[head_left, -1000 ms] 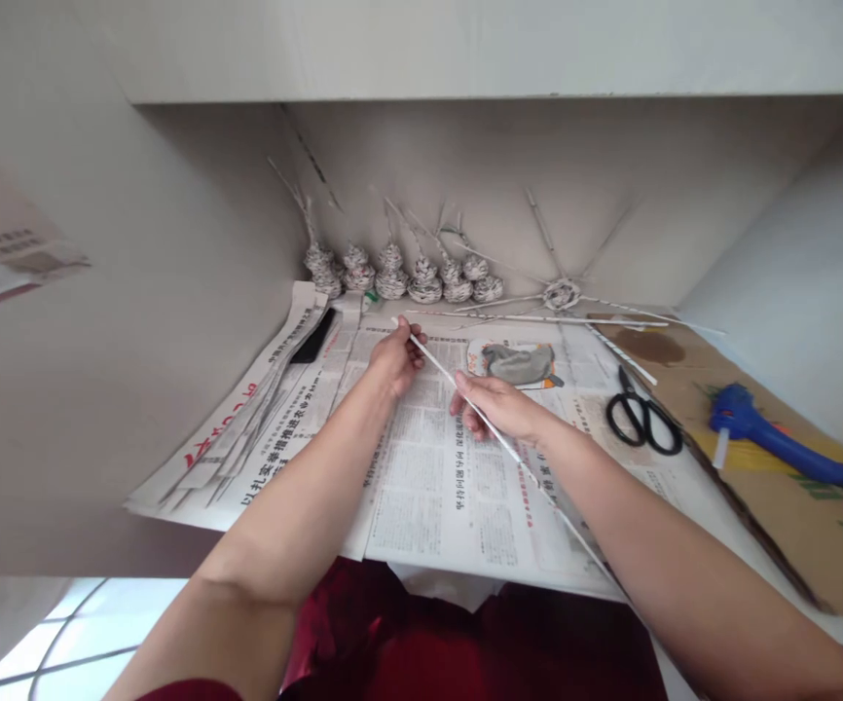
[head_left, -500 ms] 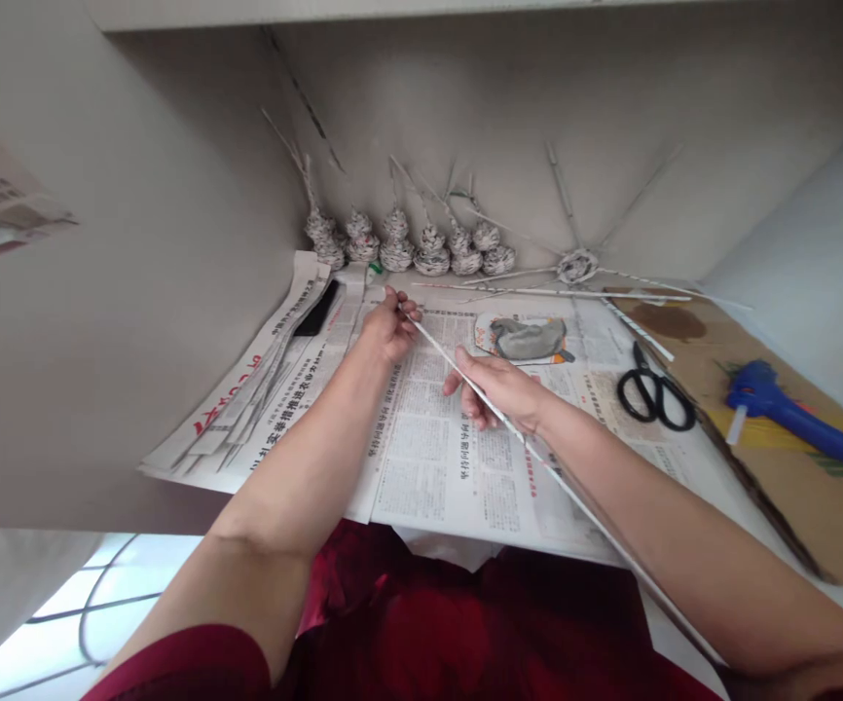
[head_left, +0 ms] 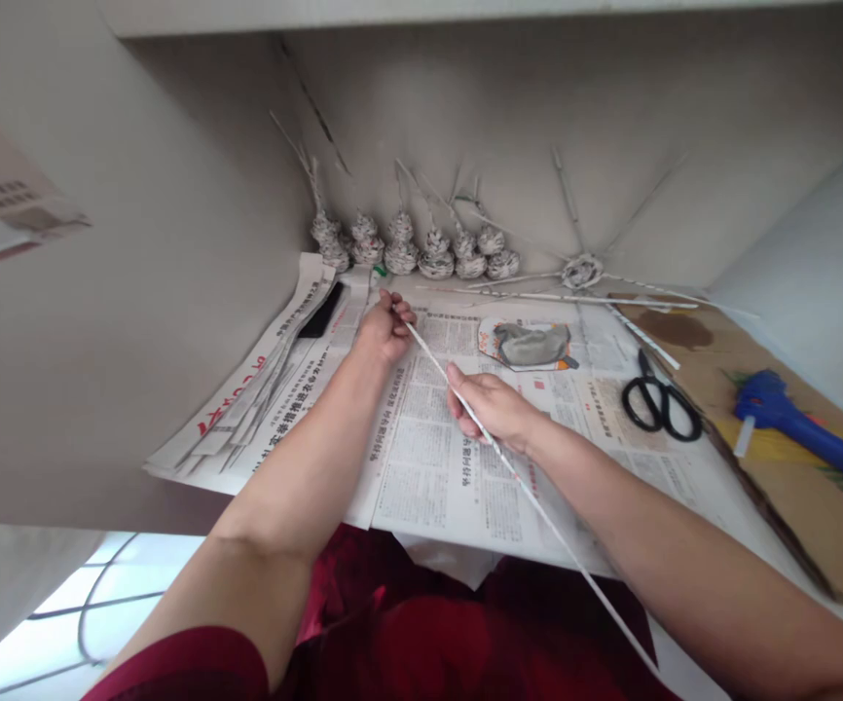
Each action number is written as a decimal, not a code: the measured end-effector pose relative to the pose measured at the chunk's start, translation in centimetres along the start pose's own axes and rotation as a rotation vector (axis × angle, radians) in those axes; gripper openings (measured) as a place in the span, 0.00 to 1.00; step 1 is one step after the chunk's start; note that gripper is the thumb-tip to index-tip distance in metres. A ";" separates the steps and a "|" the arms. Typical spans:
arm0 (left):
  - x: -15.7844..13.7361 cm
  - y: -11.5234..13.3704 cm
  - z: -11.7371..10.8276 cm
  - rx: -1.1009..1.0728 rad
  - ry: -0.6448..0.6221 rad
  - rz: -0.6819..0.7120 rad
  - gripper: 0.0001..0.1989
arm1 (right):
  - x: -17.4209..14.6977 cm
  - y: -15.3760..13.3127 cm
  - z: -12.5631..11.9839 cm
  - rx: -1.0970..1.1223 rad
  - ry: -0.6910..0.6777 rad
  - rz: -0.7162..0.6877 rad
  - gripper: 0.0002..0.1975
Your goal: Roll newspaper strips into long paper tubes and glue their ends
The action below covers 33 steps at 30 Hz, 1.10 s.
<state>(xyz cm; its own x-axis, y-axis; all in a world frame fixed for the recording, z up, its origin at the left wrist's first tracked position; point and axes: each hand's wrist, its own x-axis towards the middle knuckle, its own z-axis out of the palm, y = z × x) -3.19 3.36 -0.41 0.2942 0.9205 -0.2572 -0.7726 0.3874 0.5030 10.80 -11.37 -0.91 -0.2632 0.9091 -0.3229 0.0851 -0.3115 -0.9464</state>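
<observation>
A long thin rolled paper stick (head_left: 538,506) runs diagonally from the back left down past the table's front edge. My left hand (head_left: 386,329) pinches its far end over the spread newspaper (head_left: 436,467). My right hand (head_left: 491,404) grips the stick a little lower, fingers curled around it. Both hands hover just above the newspaper.
Several small woven paper pieces (head_left: 421,251) with sticks line the back wall, beside a spoked paper weave (head_left: 583,271). Black scissors (head_left: 659,397) and a blue glue gun (head_left: 801,424) lie right, on brown cardboard (head_left: 793,506). Folded newspaper strips (head_left: 261,389) lie left. A printed packet (head_left: 531,343) lies behind my hands.
Both hands stayed on the stick; my right hand slid slightly along it toward me. The view tilted down a little and then steadied.
</observation>
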 end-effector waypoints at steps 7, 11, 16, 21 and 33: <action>0.3 -0.4 -0.1 0.003 -0.008 -0.016 0.17 | 0.1 -0.2 -0.2 0.096 -0.040 0.012 0.25; 0.3 -0.3 -0.1 -0.002 -0.009 -0.022 0.17 | 0.3 -0.2 -0.5 0.128 -0.024 0.018 0.24; 0.2 -0.3 0.0 0.008 -0.011 -0.004 0.16 | 0.7 0.3 -0.6 0.055 0.014 -0.013 0.23; 0.1 -0.5 0.2 0.016 -0.005 -0.006 0.16 | 0.9 0.6 -0.7 -0.056 0.108 -0.163 0.23; -0.9 -1.1 1.1 0.073 -0.045 -0.022 0.16 | 1.0 0.7 -0.9 -0.126 0.135 -0.144 0.21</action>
<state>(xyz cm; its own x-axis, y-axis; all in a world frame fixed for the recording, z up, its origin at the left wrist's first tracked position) -2.00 2.15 0.13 0.3367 0.9125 -0.2326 -0.7231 0.4087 0.5569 11.49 -10.38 -1.88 -0.1509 0.9731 -0.1740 0.1775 -0.1465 -0.9732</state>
